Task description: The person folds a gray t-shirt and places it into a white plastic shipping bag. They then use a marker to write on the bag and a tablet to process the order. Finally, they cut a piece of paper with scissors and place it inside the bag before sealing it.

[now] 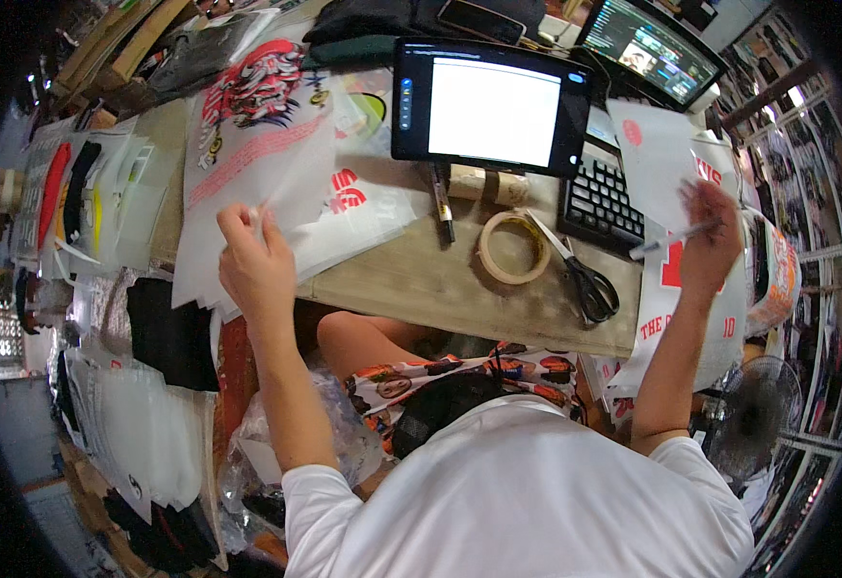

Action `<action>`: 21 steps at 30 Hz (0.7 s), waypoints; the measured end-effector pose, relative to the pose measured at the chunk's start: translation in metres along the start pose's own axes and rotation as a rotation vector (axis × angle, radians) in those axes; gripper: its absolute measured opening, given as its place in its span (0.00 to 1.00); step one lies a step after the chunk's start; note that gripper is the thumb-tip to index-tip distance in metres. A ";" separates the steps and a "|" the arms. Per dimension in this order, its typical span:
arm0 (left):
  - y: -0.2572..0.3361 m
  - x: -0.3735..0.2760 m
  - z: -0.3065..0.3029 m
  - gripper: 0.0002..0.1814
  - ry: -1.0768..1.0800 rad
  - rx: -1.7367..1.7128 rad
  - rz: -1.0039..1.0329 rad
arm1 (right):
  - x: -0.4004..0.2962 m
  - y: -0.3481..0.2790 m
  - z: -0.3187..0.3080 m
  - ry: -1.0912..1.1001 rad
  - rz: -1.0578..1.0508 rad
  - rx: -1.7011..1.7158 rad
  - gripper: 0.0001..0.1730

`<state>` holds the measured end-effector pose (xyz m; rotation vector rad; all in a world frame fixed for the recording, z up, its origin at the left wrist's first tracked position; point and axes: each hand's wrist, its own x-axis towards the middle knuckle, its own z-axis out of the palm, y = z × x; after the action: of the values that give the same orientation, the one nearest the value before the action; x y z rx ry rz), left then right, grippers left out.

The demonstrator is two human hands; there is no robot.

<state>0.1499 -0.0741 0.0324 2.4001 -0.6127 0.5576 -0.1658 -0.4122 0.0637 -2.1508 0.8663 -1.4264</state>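
My left hand pinches the lower part of a translucent printed film sheet, which bears a red and black mask design and lines of red writing. Other film sheets lie beneath it. On the right, my right hand is blurred and holds a slim, pale pen-like tool. It hovers over large printed film sheets with red figures. Close beside its fingers is a smaller translucent sheet with a red print; whether the fingers touch it I cannot tell.
A tablet stands at the back before a lit monitor. Nearer lie a keyboard, a tape roll, black-handled scissors and a marker. More films lie left; a fan stands right.
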 end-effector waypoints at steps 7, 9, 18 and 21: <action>0.031 -0.088 -0.019 0.13 -0.173 -0.183 0.008 | 0.008 -0.110 0.063 -0.039 -0.325 0.314 0.10; 0.039 -0.118 -0.016 0.19 -0.193 -0.076 0.104 | 0.003 -0.148 0.103 -0.182 -0.422 0.428 0.12; 0.043 -0.162 -0.024 0.19 -0.257 -0.474 -0.072 | -0.102 -0.167 0.286 -1.052 -0.661 0.090 0.14; 0.012 -0.113 -0.043 0.14 -0.181 -0.598 -0.201 | -0.119 -0.142 0.289 -1.026 -0.621 0.153 0.14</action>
<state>0.0419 -0.0227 0.0109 1.9171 -0.5148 0.0505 0.1054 -0.2268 -0.0360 -2.6416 -0.2939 -0.3645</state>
